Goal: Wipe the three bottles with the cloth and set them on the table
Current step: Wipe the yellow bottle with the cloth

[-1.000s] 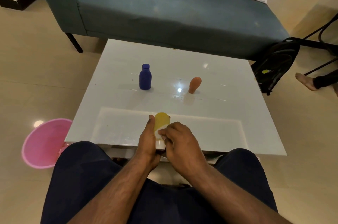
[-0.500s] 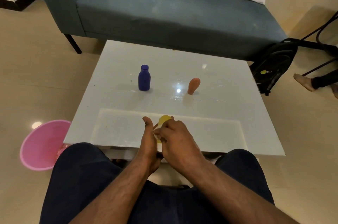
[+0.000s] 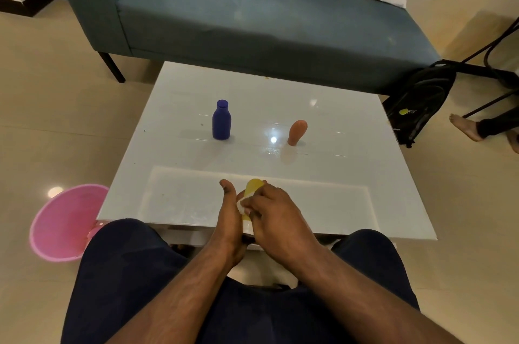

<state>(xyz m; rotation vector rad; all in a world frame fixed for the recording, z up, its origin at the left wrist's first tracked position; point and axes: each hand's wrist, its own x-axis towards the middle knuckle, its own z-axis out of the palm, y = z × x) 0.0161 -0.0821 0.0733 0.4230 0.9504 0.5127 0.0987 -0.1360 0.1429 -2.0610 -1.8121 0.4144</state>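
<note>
Two bottles, blue (image 3: 221,120) and orange (image 3: 297,132), stand on the table (image 3: 323,189), while our left hand (image 3: 229,220) grips the yellow one (image 3: 254,189) at its near edge and our right (image 3: 276,221) pinches the cloth (image 3: 243,204) against it, wiping unfinished.

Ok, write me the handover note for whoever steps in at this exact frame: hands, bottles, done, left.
Left hand holds the yellow bottle over the table's near edge.
Right hand presses the white cloth against it.
Blue bottle and orange bottle stand upright mid-table, apart.
Done: those two are set down, apparently wiped.
Left: finish wiping the yellow one and stand it on the table.
</note>
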